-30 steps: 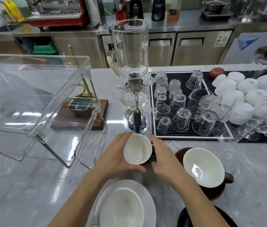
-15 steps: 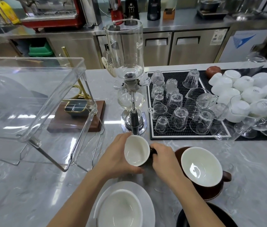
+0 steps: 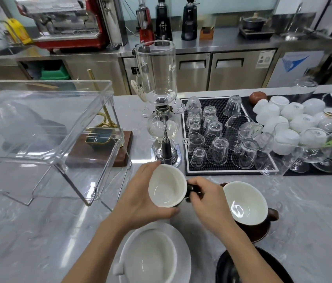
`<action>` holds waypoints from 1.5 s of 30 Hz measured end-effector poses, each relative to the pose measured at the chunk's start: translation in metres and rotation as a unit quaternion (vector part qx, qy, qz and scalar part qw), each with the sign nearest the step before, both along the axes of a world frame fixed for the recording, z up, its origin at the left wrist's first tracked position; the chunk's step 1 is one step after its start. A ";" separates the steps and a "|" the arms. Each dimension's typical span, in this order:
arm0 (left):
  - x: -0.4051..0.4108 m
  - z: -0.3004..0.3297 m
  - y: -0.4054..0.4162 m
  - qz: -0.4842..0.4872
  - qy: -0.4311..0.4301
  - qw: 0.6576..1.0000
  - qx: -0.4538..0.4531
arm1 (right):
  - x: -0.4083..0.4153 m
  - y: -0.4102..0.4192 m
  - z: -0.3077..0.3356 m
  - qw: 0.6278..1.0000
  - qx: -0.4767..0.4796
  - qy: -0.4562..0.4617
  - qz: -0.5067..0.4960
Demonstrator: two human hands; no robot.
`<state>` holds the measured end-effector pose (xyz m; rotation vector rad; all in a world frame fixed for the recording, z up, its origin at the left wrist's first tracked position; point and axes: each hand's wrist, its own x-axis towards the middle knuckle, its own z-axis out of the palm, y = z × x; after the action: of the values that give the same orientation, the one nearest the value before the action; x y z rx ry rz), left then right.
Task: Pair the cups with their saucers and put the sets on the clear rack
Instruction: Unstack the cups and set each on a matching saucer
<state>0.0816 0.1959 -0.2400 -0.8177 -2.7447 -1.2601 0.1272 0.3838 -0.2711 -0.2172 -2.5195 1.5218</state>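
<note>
White-lined, dark-shelled cup sits tilted in my two-handed grip above the marble worktop: my left hand cradles its body with curled fingers, and my right hand pinches its dark handle. Nearer me, a white cup rests on a white saucer. At right, another cup sits on a brown saucer. Clear rack stands at left.

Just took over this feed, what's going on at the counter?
A person holds a black cup with a white inside in both hands: the left hand cups its body, the right hand pinches the handle. A white cup sits on its white saucer; a brown cup stands to the right. The clear rack carries no sets yet.
</note>
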 end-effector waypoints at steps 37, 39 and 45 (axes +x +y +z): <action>0.107 0.004 0.064 -0.206 -0.032 0.978 -0.012 | 0.172 0.076 0.010 0.976 -0.210 -0.011 -0.063; 0.111 0.000 0.069 -0.226 -0.039 0.973 -0.019 | 0.182 0.078 0.009 0.975 -0.209 -0.016 -0.077; 0.123 -0.012 0.080 -0.273 -0.040 0.960 -0.046 | 0.206 0.086 0.005 0.973 -0.191 -0.040 -0.122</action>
<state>0.2044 0.2764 -0.2519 -1.6529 -2.7509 -1.2500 0.3332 0.4699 -0.2661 -0.6307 -2.1310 1.9054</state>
